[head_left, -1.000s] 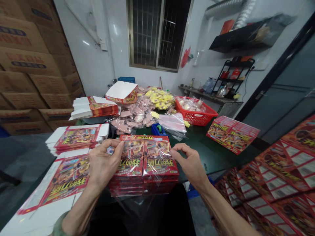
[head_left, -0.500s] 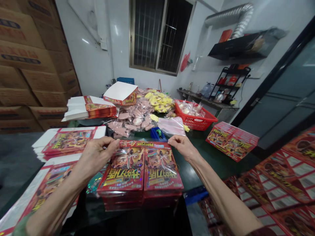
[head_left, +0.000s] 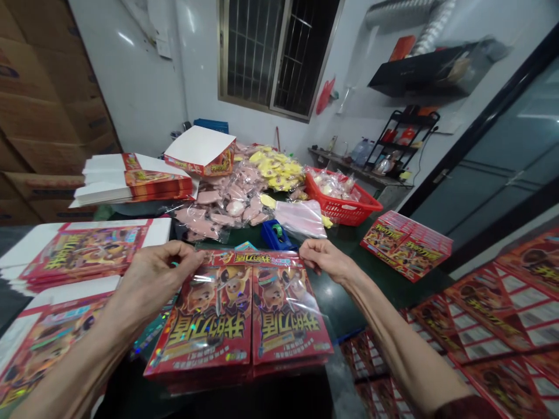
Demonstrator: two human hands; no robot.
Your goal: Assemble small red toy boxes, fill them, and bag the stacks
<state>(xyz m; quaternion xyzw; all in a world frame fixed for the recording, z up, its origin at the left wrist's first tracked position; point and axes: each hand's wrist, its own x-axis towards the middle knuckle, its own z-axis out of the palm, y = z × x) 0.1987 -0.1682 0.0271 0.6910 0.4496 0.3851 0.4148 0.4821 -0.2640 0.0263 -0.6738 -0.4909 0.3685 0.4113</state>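
In front of me is a red printed display box (head_left: 248,258) holding two side-by-side stacks of red packets (head_left: 209,337), with cartoon figures and yellow lettering. Glossy clear plastic bag (head_left: 317,308) film covers it and juts past its near right side. My left hand (head_left: 152,276) pinches the film at the far left corner, thumb against fingers. At the far right corner my right hand (head_left: 327,260) is closed in a pinch on the film too. Beyond the box sits a blue tape dispenser (head_left: 276,234) with a green roll.
Flat printed cartons (head_left: 87,247) are piled at left. Behind lie bagged pink pieces (head_left: 209,215), yellow ones (head_left: 279,169) and a red basket (head_left: 345,209). A wrapped display pack (head_left: 406,244) stands at right, with more packs (head_left: 493,331) below. Brown cartons (head_left: 52,116) rise at far left.
The display box looks nearer and tilted up more towards me, both hands still pinching at its far corners. My view has shifted slightly to the right and down.
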